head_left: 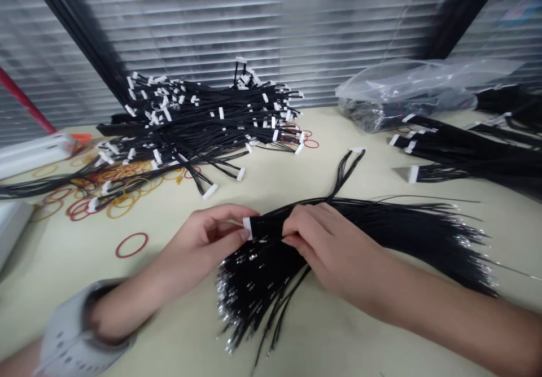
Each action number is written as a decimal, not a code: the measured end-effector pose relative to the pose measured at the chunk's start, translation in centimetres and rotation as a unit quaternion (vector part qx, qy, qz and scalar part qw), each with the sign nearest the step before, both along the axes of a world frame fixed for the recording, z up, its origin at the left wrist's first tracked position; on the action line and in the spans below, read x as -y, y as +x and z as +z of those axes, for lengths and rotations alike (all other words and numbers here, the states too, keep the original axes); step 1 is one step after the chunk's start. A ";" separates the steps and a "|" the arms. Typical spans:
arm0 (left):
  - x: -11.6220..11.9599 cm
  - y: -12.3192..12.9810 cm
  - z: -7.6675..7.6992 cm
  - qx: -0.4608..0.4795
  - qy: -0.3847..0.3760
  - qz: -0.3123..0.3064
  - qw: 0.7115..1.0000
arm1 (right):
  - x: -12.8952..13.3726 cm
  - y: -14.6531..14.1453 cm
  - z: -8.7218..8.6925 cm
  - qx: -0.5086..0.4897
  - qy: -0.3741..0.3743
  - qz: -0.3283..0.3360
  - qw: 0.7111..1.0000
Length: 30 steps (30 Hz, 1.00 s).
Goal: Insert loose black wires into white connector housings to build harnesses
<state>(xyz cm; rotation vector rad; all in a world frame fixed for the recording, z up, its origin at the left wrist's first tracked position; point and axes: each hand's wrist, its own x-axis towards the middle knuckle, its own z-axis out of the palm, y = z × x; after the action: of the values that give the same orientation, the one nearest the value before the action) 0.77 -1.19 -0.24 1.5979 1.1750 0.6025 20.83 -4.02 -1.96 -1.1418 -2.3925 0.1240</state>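
Observation:
A thick bundle of black wire harnesses (381,236) lies across the table under my hands, with bare tinned wire ends fanning out to the right and toward me. My left hand (207,241) pinches a white connector (248,228) at the bundle's end between thumb and fingers. My right hand (326,247) grips the black wires just beside that connector. A smaller strand of wires (347,171) rises away from the bundle to another white connector (358,150).
A large heap of black harnesses with white connectors (199,120) lies behind my hands. More harnesses (470,154) lie at the right, beside a clear plastic bag (423,86). Loose rubber bands, including a red one (131,245), are scattered on the pale table (63,264). Window blinds stand behind.

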 end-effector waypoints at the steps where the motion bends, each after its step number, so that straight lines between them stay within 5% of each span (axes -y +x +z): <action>1: 0.1 0.0 0.0 0.003 -0.001 0.000 1.000 | 0.0 -0.1 0.1 -0.025 -0.013 -0.010 1.000; 16: 0.5 0.2 0.1 0.006 -0.014 0.005 1.000 | -0.2 -0.2 -0.1 -0.146 -0.090 -0.101 0.980; 30: 0.4 0.2 0.1 0.007 -0.004 0.003 1.000 | -0.3 -0.2 0.0 -0.131 -0.053 -0.073 0.987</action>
<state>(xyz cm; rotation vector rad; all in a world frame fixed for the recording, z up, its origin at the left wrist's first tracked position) 0.94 -1.62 -0.19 1.5826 1.1703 0.6108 20.67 -3.69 -1.99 -1.2604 -2.0863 0.3351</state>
